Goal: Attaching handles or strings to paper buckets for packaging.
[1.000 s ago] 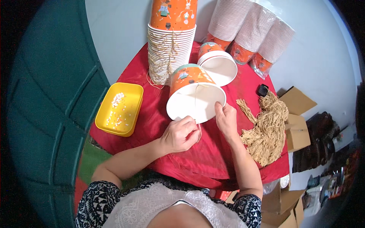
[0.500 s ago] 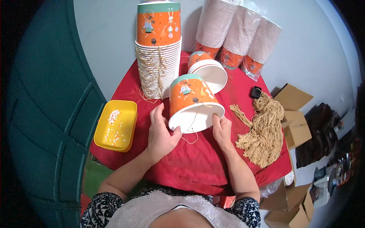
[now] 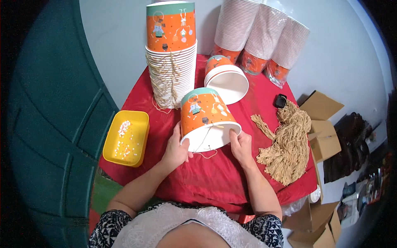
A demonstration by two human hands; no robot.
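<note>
An orange paper bucket (image 3: 204, 109) with a green base band and printed figures is tipped so its white inside faces me. My left hand (image 3: 177, 149) is closed on its rim at the left, thumb inside the mouth. At the right side of the rim my right hand (image 3: 241, 145) also grips it. A thin tan string runs across the bucket's open mouth, and a loop of string (image 3: 206, 156) hangs below the rim over the red cloth. Just behind lie a few nested paper buckets (image 3: 227, 84) on their side.
A tall stack of upside-down buckets (image 3: 171, 68) with strings stands behind left. A yellow tub (image 3: 142, 155) holding small white and orange pieces is left. Right lie a bundle of tan strings (image 3: 285, 153) and a small black object (image 3: 280, 100). Plastic-wrapped bucket stacks (image 3: 262, 35) lean against the wall.
The bucket has shifted slightly left and toward me. My left hand, more spread before, has closed around the rim. My right hand keeps its hold, slightly lower.
</note>
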